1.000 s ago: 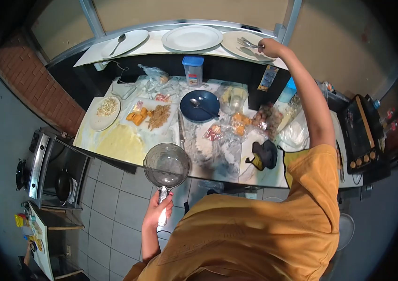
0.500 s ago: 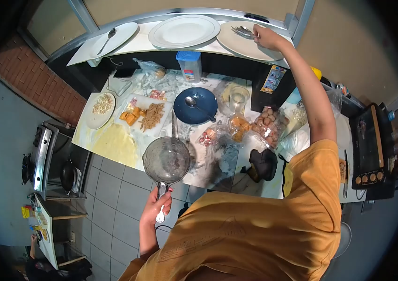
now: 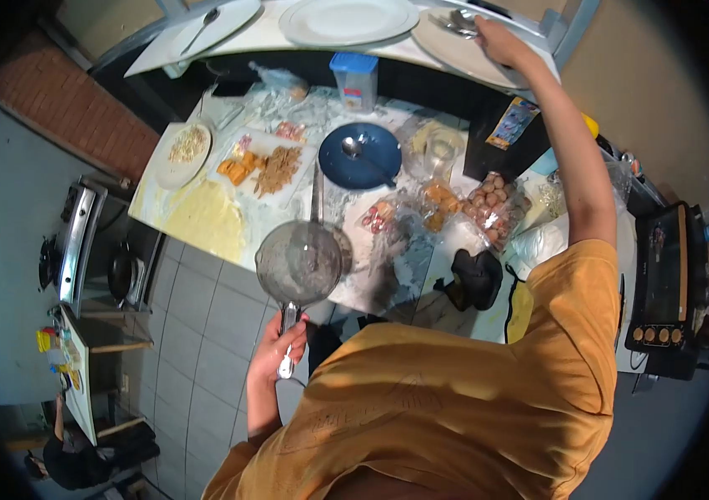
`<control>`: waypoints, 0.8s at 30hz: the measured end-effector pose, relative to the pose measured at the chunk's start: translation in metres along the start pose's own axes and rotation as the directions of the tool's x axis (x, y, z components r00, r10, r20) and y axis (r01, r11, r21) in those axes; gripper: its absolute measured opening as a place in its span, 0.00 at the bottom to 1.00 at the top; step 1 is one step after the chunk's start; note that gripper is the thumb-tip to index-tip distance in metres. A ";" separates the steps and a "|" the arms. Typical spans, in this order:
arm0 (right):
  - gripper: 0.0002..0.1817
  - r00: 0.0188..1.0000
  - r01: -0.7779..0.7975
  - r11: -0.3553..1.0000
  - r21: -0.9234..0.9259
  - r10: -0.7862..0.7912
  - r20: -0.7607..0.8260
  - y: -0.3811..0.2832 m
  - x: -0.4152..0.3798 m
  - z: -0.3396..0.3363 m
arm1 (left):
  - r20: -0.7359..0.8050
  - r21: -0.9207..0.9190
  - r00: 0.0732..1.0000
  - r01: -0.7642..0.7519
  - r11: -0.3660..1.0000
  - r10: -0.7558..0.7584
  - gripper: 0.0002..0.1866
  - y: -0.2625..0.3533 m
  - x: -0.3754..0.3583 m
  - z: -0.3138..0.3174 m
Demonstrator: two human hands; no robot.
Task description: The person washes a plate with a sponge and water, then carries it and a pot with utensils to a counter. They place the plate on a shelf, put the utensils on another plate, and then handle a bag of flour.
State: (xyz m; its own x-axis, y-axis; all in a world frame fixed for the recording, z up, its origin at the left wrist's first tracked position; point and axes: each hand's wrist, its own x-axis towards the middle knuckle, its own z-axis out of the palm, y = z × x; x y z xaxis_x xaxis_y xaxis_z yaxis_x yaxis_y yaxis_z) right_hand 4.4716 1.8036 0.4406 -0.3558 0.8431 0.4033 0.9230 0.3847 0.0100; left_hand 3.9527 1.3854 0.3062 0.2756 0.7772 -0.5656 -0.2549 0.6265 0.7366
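My left hand [image 3: 278,346] is closed around the handle of a small grey saucepan [image 3: 298,262], held over the table's front edge with its inside facing up. My right hand [image 3: 500,42] reaches to the raised shelf, fingers closed on some metal cutlery [image 3: 463,23] over a beige plate [image 3: 446,43]; I cannot make out each piece. Below, a dark blue plate [image 3: 338,171] carries a spoon [image 3: 363,158]. A knife [image 3: 317,196] lies beside it, partly behind the pan. Left of it, a white cutting board [image 3: 288,190] bears chopped brown and orange food.
On the shelf stand a white plate [image 3: 346,21] and another plate [image 3: 229,25] with a spoon. The table [image 3: 204,229] also holds a blue-lidded container [image 3: 354,82], a plate of sprouts [image 3: 172,173], a glass [image 3: 440,156] and bagged eggs [image 3: 496,204]. A toaster oven [image 3: 663,275] stands right; another person [image 3: 75,454] is lower left.
The view has shifted, so the table and shelf appear higher. My right hand stays at the beige plate with the cutlery; my left still holds the saucepan.
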 end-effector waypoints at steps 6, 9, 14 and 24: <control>0.11 0.988 -0.151 0.986 -0.067 0.152 0.014 -0.028 -0.007 -0.016 | -0.009 0.038 0.999 -0.045 0.998 0.045 0.08 -0.001 -0.005 -0.008; 0.10 0.980 -0.181 0.983 -0.019 0.182 0.080 -0.043 -0.014 -0.032 | -0.023 0.047 0.999 -0.035 0.998 0.036 0.08 0.002 -0.008 -0.012; 0.18 0.993 -0.104 0.971 -0.217 0.090 -0.074 -0.079 -0.026 -0.058 | -0.051 0.052 0.998 -0.046 0.998 0.049 0.08 0.007 -0.005 -0.022; 0.15 0.935 -0.160 0.704 0.692 0.332 -0.121 -0.267 -0.146 -0.096 | -0.074 0.105 0.995 -0.063 0.992 0.071 0.10 0.019 0.012 -0.039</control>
State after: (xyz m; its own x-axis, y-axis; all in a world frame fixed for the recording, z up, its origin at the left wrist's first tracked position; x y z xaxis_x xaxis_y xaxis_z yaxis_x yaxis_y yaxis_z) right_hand 4.2909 1.5419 0.4674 -0.0083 0.8708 0.4915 0.6050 0.3957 -0.6909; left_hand 3.9153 1.4092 0.2991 0.1881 0.8217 -0.5380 -0.1728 0.5669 0.8054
